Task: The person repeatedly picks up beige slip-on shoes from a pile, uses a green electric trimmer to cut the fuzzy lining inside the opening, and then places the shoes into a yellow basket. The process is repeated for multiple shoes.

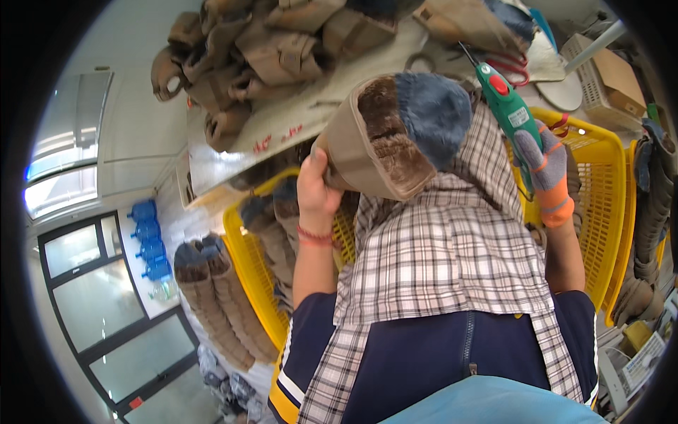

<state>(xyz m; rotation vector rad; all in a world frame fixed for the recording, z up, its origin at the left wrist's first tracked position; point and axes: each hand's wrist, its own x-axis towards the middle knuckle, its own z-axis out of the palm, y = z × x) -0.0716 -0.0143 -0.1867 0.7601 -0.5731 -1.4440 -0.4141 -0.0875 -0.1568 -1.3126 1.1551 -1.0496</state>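
My left hand is bare, with a red cord at the wrist, and grips the left edge of a tan winter hat. The hat's opening faces me, showing brown and blue fur lining. A grey and orange glove covers my right hand. Its fingers are wrapped round a green handheld electric tool with a red button and a thin metal tip. The tip points up and left, beyond the hat's right side and apart from it. Below the hat, a checked apron covers my front.
A pile of tan hats lies on the worktable, with red-handled scissors at its right. A yellow basket holding nested hats stands left; another yellow basket is right. Stacked hats lean beside the left basket.
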